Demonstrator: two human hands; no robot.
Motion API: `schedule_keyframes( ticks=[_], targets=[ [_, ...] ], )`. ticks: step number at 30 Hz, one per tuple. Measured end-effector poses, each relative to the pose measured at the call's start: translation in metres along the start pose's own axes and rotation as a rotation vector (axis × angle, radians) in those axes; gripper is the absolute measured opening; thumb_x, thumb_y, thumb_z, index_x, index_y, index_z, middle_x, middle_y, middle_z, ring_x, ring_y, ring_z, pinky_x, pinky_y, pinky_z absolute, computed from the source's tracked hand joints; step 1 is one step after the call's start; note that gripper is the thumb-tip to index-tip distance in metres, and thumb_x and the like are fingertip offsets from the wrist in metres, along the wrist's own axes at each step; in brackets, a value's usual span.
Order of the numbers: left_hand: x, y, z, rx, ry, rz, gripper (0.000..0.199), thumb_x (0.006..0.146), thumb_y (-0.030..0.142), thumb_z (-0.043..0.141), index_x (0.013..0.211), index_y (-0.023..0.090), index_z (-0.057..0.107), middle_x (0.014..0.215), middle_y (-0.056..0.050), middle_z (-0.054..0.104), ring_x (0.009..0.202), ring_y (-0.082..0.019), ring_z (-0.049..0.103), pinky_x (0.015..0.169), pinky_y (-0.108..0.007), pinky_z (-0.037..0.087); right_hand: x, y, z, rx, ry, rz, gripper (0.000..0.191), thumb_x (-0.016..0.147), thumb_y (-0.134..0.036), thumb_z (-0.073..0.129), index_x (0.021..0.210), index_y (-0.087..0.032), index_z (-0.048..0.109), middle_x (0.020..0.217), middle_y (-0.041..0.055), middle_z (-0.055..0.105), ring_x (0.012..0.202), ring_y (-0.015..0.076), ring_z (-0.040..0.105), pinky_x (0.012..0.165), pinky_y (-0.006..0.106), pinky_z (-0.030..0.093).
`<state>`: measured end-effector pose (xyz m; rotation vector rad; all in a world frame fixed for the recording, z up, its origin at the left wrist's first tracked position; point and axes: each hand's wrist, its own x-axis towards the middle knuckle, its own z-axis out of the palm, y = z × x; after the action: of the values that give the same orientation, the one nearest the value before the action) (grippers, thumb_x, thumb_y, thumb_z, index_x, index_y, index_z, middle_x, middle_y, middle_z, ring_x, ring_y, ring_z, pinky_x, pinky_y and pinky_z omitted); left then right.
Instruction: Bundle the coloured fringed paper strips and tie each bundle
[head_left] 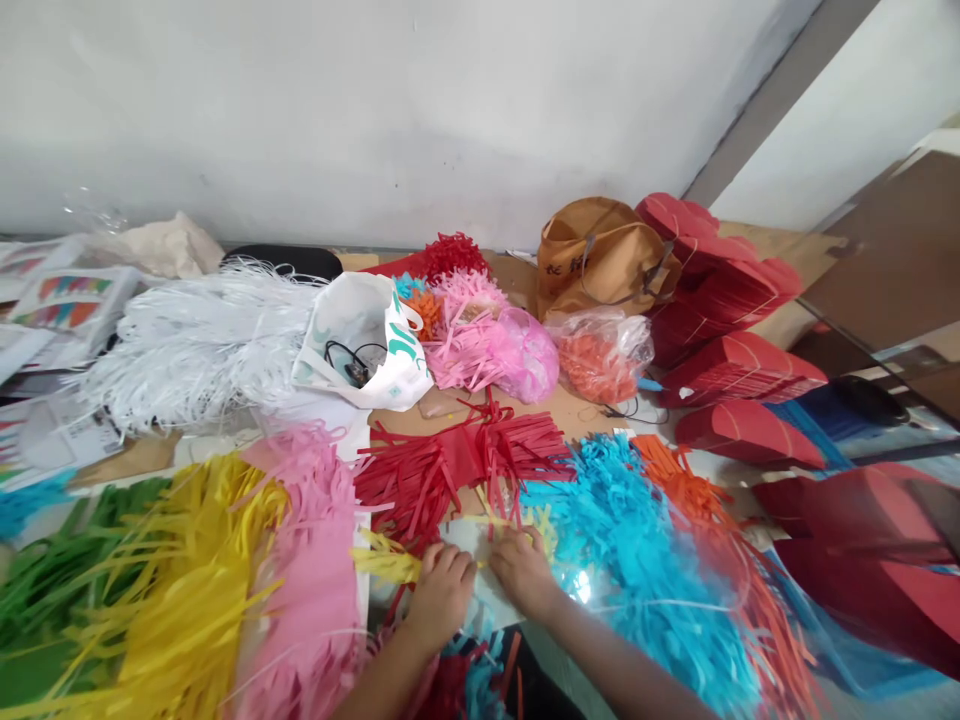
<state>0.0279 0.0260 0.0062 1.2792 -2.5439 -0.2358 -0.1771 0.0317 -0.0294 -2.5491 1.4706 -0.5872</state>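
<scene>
The left hand point(448, 590) and right hand point(520, 572) curl at the yellow fringe point(388, 558), near centre, seemingly to steady it; whether they pinch it, I cannot tell. Red fringe point(466, 452) lies just beyond, pink fringe point(307, 585) left, blue fringe point(637, 560) right, likely sorted by colour for reach.

The left arm point(388, 668) and right arm point(619, 658) are seen bare, angled inward from below. The left hand point(446, 590) and right hand point(523, 570) are held near each other — backs turned up, a gap between — with fingers point(448, 558) bent and their tips partly hidden from view.
</scene>
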Motion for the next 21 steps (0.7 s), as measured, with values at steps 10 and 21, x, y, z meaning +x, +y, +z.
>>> schedule_keyframes(
  ticks=[10,21],
  targets=[
    [-0.006,0.001,-0.084,-0.016,0.305,0.142,0.018,0.094,0.013,0.049,0.092,0.024,0.063,0.083,0.005,0.072,0.087,-0.015,0.061,0.105,-0.041,0.027,0.043,-0.054,-0.103,0.468,-0.028,0.270,0.024,0.094,-0.039,0.054,0.104,-0.026,0.072,0.104,0.0051,0.071,0.098,0.0219,0.062,0.085,0.034,0.042],
    [-0.040,0.040,-0.154,-0.222,0.591,-0.055,0.018,0.096,0.022,0.047,0.095,0.028,0.065,0.082,0.002,0.072,0.077,-0.015,0.066,0.090,-0.033,0.046,0.059,-0.128,-0.138,1.618,-0.248,0.666,0.042,0.054,-0.050,0.090,0.064,-0.014,0.070,0.055,-0.0018,0.060,0.050,0.0064,0.046,0.055,0.021,0.034]
  ],
)
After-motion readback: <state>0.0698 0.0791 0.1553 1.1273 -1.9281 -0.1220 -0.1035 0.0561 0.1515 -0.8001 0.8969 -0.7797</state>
